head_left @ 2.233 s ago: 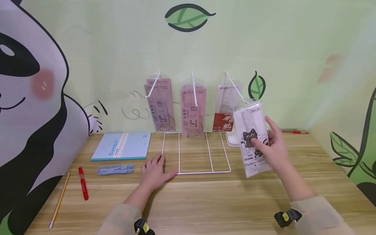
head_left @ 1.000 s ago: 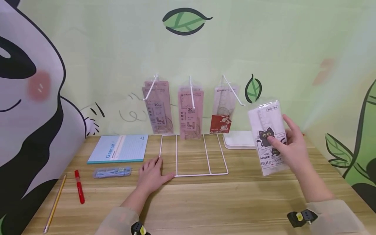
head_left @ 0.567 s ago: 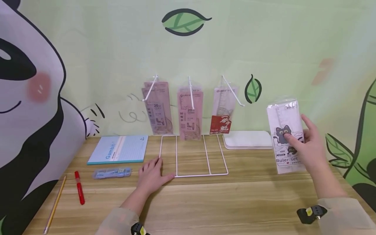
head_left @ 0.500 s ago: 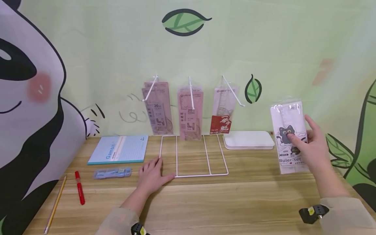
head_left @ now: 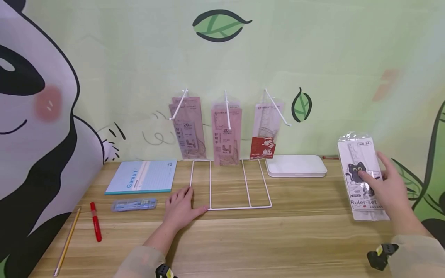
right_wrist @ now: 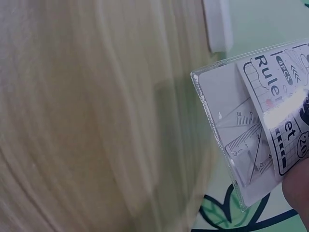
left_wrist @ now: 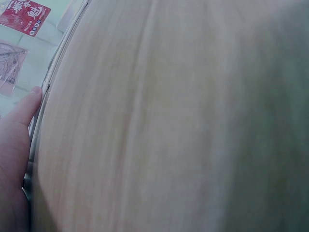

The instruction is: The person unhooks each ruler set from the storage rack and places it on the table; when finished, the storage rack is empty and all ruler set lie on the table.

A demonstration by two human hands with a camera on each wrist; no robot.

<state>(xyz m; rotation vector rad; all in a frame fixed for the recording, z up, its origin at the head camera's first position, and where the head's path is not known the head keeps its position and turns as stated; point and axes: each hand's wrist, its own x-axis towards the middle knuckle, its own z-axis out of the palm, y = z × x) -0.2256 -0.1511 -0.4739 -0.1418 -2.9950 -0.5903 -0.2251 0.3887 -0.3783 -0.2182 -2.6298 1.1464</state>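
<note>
Left grip (head_left: 180,208), relaxed, touches the wire rack (head_left: 229,208) at 8 o'clock, apparently steadying it; right grip (head_left: 391,189), 3 o'clock, pinches the ruler set (head_left: 358,193).

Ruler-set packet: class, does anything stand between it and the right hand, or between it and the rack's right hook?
Nothing visible does. The right hand grips the Ruler-set packet directly. Toward the right hook the way looks open; the white case lies lower, on the table.
</note>
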